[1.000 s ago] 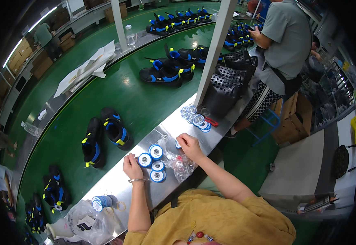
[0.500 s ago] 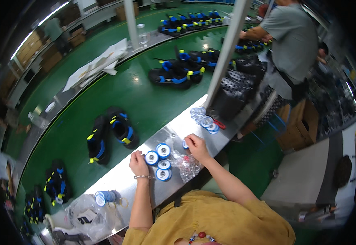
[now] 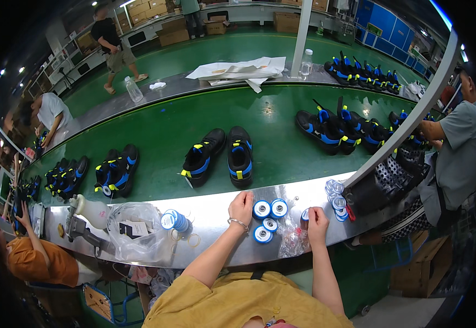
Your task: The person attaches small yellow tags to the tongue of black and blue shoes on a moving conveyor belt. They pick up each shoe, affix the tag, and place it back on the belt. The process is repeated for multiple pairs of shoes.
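Observation:
My left hand (image 3: 240,208) rests on the metal ledge with its fingers curled closed; whatever they may hold is hidden. Beside it lie several round white tags with blue rims (image 3: 262,209), in small piles. To their right my right hand (image 3: 318,225) pinches the edge of another round blue-rimmed tag (image 3: 305,215), partly covered by the fingers. Just below that tag is a crumpled clear plastic bag (image 3: 293,240). A fanned row of the same tags (image 3: 336,199) lies beyond my right hand, and a stack of tags (image 3: 175,220) stands left of my left forearm.
Pairs of black and blue shoes (image 3: 240,157) stand along the green belt (image 3: 270,120). Left on the ledge are a clear bag (image 3: 135,232), rubber bands (image 3: 193,240) and a white jug (image 3: 92,212). A post (image 3: 407,128) rises at right; co-workers are on both sides.
The view has swung to the right and levelled, so more of the left side shows. Both hands stay near the same tags, with the right one still at its single tag.

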{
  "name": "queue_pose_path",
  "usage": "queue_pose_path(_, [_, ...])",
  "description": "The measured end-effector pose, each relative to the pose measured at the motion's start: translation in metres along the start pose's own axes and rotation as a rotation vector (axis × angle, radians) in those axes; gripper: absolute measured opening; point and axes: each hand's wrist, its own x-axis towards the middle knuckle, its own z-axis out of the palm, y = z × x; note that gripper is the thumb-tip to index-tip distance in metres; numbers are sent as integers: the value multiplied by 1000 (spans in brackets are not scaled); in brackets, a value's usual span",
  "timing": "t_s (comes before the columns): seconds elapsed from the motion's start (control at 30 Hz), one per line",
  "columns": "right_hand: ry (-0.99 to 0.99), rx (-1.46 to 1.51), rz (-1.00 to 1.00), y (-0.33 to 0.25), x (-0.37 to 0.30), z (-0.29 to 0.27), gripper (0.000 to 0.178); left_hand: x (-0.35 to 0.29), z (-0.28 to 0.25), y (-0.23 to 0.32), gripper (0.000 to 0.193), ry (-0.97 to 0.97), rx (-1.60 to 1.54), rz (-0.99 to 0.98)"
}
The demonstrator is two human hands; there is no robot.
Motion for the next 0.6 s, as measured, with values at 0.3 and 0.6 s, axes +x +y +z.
queue_pose_path(0.3, [16, -7, 10, -4, 1, 0, 13, 1, 1, 2, 29, 0, -30, -15])
queue_pose_path(0.6, [31, 11, -30, -7, 0, 0, 12, 0, 1, 3, 27, -10, -66, -21])
